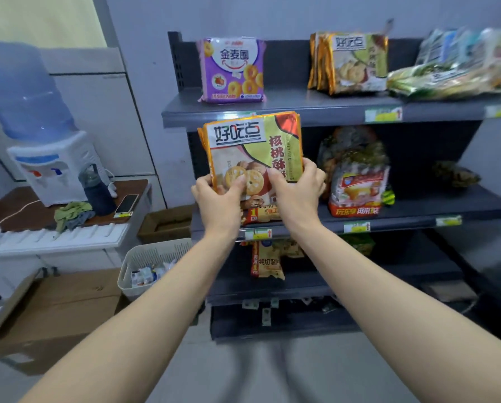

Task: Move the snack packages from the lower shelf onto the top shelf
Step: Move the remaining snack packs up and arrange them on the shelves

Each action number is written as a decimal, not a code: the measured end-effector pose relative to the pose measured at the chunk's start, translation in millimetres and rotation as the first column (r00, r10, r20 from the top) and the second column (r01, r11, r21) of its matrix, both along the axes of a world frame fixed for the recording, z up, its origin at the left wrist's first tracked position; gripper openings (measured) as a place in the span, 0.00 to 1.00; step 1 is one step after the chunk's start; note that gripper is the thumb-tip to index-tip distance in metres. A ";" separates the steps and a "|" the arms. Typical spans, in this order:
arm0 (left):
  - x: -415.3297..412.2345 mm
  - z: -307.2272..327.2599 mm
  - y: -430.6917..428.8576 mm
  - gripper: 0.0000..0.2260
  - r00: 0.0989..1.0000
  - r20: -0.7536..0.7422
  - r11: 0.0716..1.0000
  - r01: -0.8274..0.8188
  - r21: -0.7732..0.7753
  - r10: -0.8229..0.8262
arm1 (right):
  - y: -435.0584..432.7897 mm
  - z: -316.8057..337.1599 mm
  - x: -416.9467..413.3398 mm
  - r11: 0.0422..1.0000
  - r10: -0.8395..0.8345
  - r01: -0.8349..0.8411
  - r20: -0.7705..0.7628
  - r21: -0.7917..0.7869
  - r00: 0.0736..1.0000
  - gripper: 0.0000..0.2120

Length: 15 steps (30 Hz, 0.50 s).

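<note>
Gripped cookie packs point(252, 152) low with left hand point(220, 199) and right hand point(297, 193); risked clipping top shelf point(301, 107) lip, slippery stack sliding apart.

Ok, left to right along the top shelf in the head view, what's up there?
Purple ring-biscuit pack → standing walnut-cookie packs → blurred pile of green packs lying flat. The held pack is below it.

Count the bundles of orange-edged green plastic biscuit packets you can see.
2: first bundle gripped by left hand and right hand; second bundle upright on the grey metal top shelf. Others may be hidden.
</note>
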<state>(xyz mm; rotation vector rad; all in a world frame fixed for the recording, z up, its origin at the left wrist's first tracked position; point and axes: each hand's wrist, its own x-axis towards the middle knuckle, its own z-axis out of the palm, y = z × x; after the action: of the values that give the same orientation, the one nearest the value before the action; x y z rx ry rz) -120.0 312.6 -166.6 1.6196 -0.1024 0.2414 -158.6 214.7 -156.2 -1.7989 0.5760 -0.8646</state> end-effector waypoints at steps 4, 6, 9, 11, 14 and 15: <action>-8.9 31.8 -44.8 0.20 0.989 0.074 0.990 0.132 -0.058 -0.127 | -45.7 30.6 -12.6 0.995 -0.092 0.095 0.072 -0.033 0.993 0.29; -8.4 47.4 -69.4 0.19 0.979 0.111 0.983 0.176 -0.055 -0.170 | -71.9 44.9 -15.2 0.989 -0.132 0.137 0.100 -0.051 0.986 0.29; 0.7 65.5 -110.5 0.14 0.964 0.156 0.974 0.225 -0.038 -0.217 | -115.5 65.0 -12.8 0.982 -0.164 0.174 0.132 -0.069 0.978 0.30; 10.9 77.4 -138.9 0.10 0.955 0.192 0.972 0.234 -0.008 -0.228 | -146.9 78.0 -5.4 0.981 -0.167 0.180 0.159 -0.072 0.973 0.30; 33.8 94.6 -183.8 0.07 0.944 0.251 0.976 0.212 0.040 -0.215 | -195.5 97.1 10.2 0.984 -0.142 0.158 0.181 -0.079 0.973 0.30; 42.4 100.2 -201.6 0.06 0.940 0.266 0.977 0.210 0.041 -0.213 | -214.7 104.1 16.7 0.985 -0.133 0.150 0.182 -0.085 0.974 0.29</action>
<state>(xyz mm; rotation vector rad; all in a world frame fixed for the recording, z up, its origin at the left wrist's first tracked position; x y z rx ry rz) -77.7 111.0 -66.4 1.5666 -0.4855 0.2939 -141.9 0.0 -52.0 -1.7629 0.5602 -1.1547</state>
